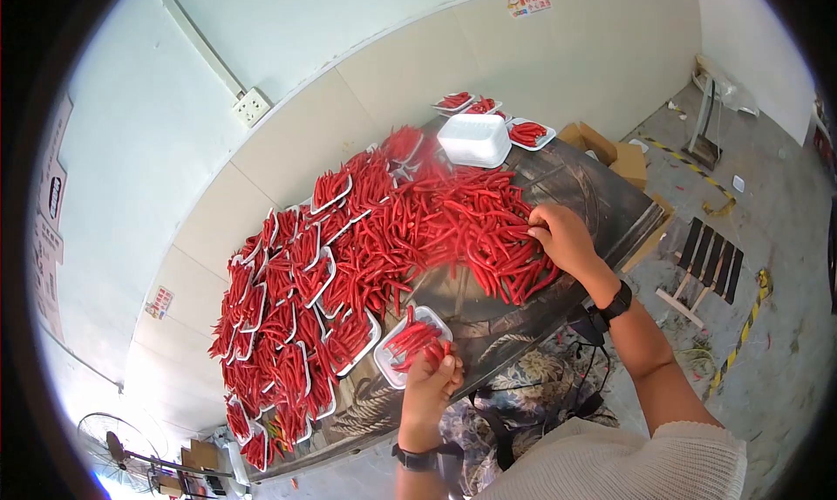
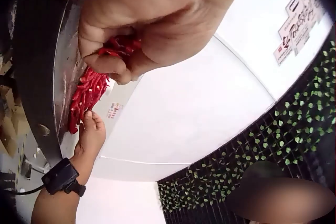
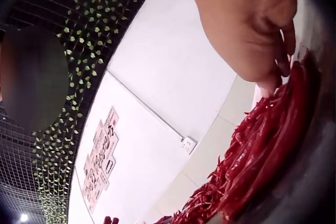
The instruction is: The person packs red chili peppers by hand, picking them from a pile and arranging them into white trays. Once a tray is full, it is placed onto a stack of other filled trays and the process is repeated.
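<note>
My left hand [image 1: 429, 388] curls its fingers round a few red chili peppers [image 2: 123, 45], low over the near end of a white foam tray [image 1: 384, 360]. More chilies [image 1: 411, 341] lie in that tray. At the right end of a big loose heap of red chilies [image 1: 488, 221], my right hand [image 1: 565, 243] has its thumb and fingertips pinched together on peppers. From the right wrist, this hand [image 3: 257, 35] reaches down with bent fingers to the top of the heap, the fingertips partly hidden among the chilies [image 3: 262, 145].
Several filled trays [image 1: 318, 278] crowd the table's left side, some overlapping. A stack of white foam trays [image 1: 475, 141] stands at the back beside a filled tray [image 1: 529, 134]. The dark table [image 1: 610, 186] ends near my body. A slatted stool [image 1: 711, 260] and cardboard boxes [image 1: 615, 156] are to the right.
</note>
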A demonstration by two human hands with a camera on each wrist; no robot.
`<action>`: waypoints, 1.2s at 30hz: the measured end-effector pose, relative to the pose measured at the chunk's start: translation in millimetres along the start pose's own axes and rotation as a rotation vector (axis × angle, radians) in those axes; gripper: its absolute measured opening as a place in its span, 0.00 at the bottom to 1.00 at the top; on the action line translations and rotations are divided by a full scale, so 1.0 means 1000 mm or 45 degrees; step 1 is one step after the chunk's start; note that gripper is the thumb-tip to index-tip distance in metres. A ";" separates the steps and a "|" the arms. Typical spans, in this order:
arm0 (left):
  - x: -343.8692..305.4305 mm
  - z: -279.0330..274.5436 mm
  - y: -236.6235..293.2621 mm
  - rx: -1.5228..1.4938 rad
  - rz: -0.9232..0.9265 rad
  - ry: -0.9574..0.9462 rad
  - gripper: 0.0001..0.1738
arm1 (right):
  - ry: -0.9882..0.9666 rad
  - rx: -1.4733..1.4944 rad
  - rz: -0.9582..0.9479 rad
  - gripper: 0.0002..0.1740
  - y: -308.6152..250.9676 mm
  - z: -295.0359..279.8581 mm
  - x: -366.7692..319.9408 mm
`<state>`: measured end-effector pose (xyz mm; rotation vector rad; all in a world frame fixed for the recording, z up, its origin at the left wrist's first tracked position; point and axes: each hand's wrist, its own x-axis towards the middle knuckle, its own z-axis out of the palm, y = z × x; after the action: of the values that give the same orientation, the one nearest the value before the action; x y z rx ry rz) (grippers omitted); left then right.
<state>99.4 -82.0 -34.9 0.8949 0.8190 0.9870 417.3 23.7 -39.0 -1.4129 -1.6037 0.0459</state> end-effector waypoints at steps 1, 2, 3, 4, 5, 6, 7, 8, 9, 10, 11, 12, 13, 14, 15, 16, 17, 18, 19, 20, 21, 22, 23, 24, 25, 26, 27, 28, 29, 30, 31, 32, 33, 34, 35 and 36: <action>0.001 -0.003 -0.003 -0.034 -0.019 -0.005 0.12 | 0.022 0.079 -0.054 0.08 -0.003 -0.001 -0.001; 0.002 -0.001 -0.003 -0.033 -0.019 -0.004 0.12 | 0.023 0.080 -0.054 0.08 -0.015 -0.006 -0.002; 0.002 0.004 -0.002 -0.078 0.019 0.041 0.10 | -0.014 0.300 -0.054 0.08 -0.029 -0.013 -0.006; 0.001 0.009 -0.001 -0.123 0.052 0.090 0.09 | -0.056 0.522 -0.050 0.08 -0.044 -0.020 -0.010; -0.002 0.017 0.002 -0.123 0.044 0.099 0.09 | -0.063 0.527 -0.041 0.08 -0.057 -0.026 -0.015; -0.003 0.026 0.007 -0.079 0.158 0.248 0.08 | -0.209 0.628 -0.182 0.08 -0.068 -0.031 -0.019; -0.003 0.031 0.008 -0.030 0.271 0.393 0.07 | -0.351 0.727 -0.323 0.08 -0.078 -0.033 -0.024; -0.002 0.032 0.005 -0.023 0.263 0.396 0.07 | -0.410 0.781 -0.349 0.08 -0.088 -0.030 -0.032; 0.000 0.032 0.001 0.143 0.351 0.291 0.08 | -0.498 0.860 -0.295 0.08 -0.101 -0.028 -0.038; 0.001 0.032 -0.001 0.308 0.437 0.183 0.08 | -0.586 0.938 -0.241 0.09 -0.112 -0.024 -0.044; 0.000 0.033 -0.001 0.311 0.431 0.184 0.08 | -0.540 0.934 -0.343 0.09 -0.119 -0.015 -0.047; -0.002 0.037 0.000 0.211 0.295 0.132 0.10 | -0.494 0.928 -0.447 0.09 -0.121 -0.004 -0.050; -0.004 0.040 0.002 0.110 0.161 0.079 0.12 | -0.437 0.951 -0.436 0.11 -0.123 0.003 -0.052; -0.004 0.040 0.004 0.012 0.028 0.026 0.13 | -0.434 0.954 -0.435 0.11 -0.122 0.004 -0.052; -0.004 0.030 -0.002 -0.093 0.017 0.020 0.15 | -0.380 0.880 -0.374 0.13 -0.120 0.006 -0.051; -0.005 0.027 -0.003 -0.084 0.014 0.023 0.15 | -0.325 0.808 -0.312 0.15 -0.120 0.007 -0.049; -0.006 0.025 -0.003 -0.171 -0.002 0.036 0.15 | -0.239 0.707 -0.281 0.18 -0.116 0.008 -0.045; -0.007 0.022 -0.005 -0.260 -0.016 0.048 0.15 | -0.109 0.510 -0.240 0.17 -0.109 0.009 -0.042; -0.004 0.016 -0.010 -0.264 -0.011 0.026 0.15 | 0.039 0.380 -0.189 0.16 -0.102 0.012 -0.035; -0.004 0.013 -0.013 -0.262 -0.009 0.025 0.15 | 0.187 0.249 -0.137 0.14 -0.096 0.015 -0.029; -0.003 0.011 -0.014 -0.330 -0.007 0.010 0.14 | 0.191 0.252 -0.136 0.14 -0.088 0.016 -0.024; -0.002 0.010 -0.015 -0.395 -0.006 -0.008 0.14 | 0.206 -0.006 -0.111 0.12 -0.079 0.017 -0.021; -0.001 0.011 -0.015 -0.385 -0.008 -0.011 0.14 | 0.217 -0.265 -0.080 0.10 -0.073 0.019 -0.020; -0.001 0.012 -0.015 -0.462 -0.001 -0.009 0.13 | 0.223 -0.262 -0.072 0.10 -0.069 0.022 -0.021; 0.001 0.013 -0.015 -0.542 0.009 -0.011 0.12 | 0.192 -0.292 -0.063 0.09 -0.067 0.024 -0.020; 0.002 0.014 -0.014 -0.539 0.011 -0.015 0.12 | 0.160 -0.323 -0.058 0.08 -0.065 0.025 -0.019; 0.001 0.014 -0.013 -0.512 0.032 -0.014 0.11 | 0.162 -0.322 -0.059 0.08 -0.065 0.025 -0.019; -0.001 0.016 -0.012 -0.485 0.053 -0.007 0.11 | 0.213 -0.291 -0.065 0.07 -0.069 0.021 -0.021; -0.002 0.018 -0.011 -0.482 0.052 0.002 0.11 | 0.262 -0.257 -0.069 0.07 -0.075 0.018 -0.024; -0.002 0.022 -0.009 -0.437 0.051 0.097 0.11 | 0.257 -0.248 -0.065 0.07 -0.083 0.016 -0.028; -0.001 0.027 -0.007 -0.391 0.049 0.187 0.11 | 0.220 -0.139 -0.096 0.06 -0.093 0.013 -0.035; 0.001 0.031 -0.005 -0.387 0.048 0.190 0.11 | 0.186 -0.033 -0.128 0.06 -0.102 0.012 -0.041; 0.004 0.036 -0.003 -0.375 0.070 0.205 0.14 | 0.101 0.105 -0.154 0.06 -0.113 0.011 -0.048; 0.005 0.040 -0.002 -0.363 0.090 0.219 0.16 | 0.017 0.243 -0.177 0.06 -0.122 0.013 -0.057; 0.007 0.044 -0.002 -0.340 0.128 0.165 0.18 | -0.057 0.294 -0.239 0.07 -0.125 0.017 -0.066; 0.007 0.042 -0.003 -0.334 0.124 0.161 0.18 | -0.050 0.294 -0.233 0.07 -0.130 0.018 -0.073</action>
<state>139.4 -86.0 -21.6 0.6566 0.7365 1.2153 299.0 -65.8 -17.5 -1.0914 -1.6955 0.1474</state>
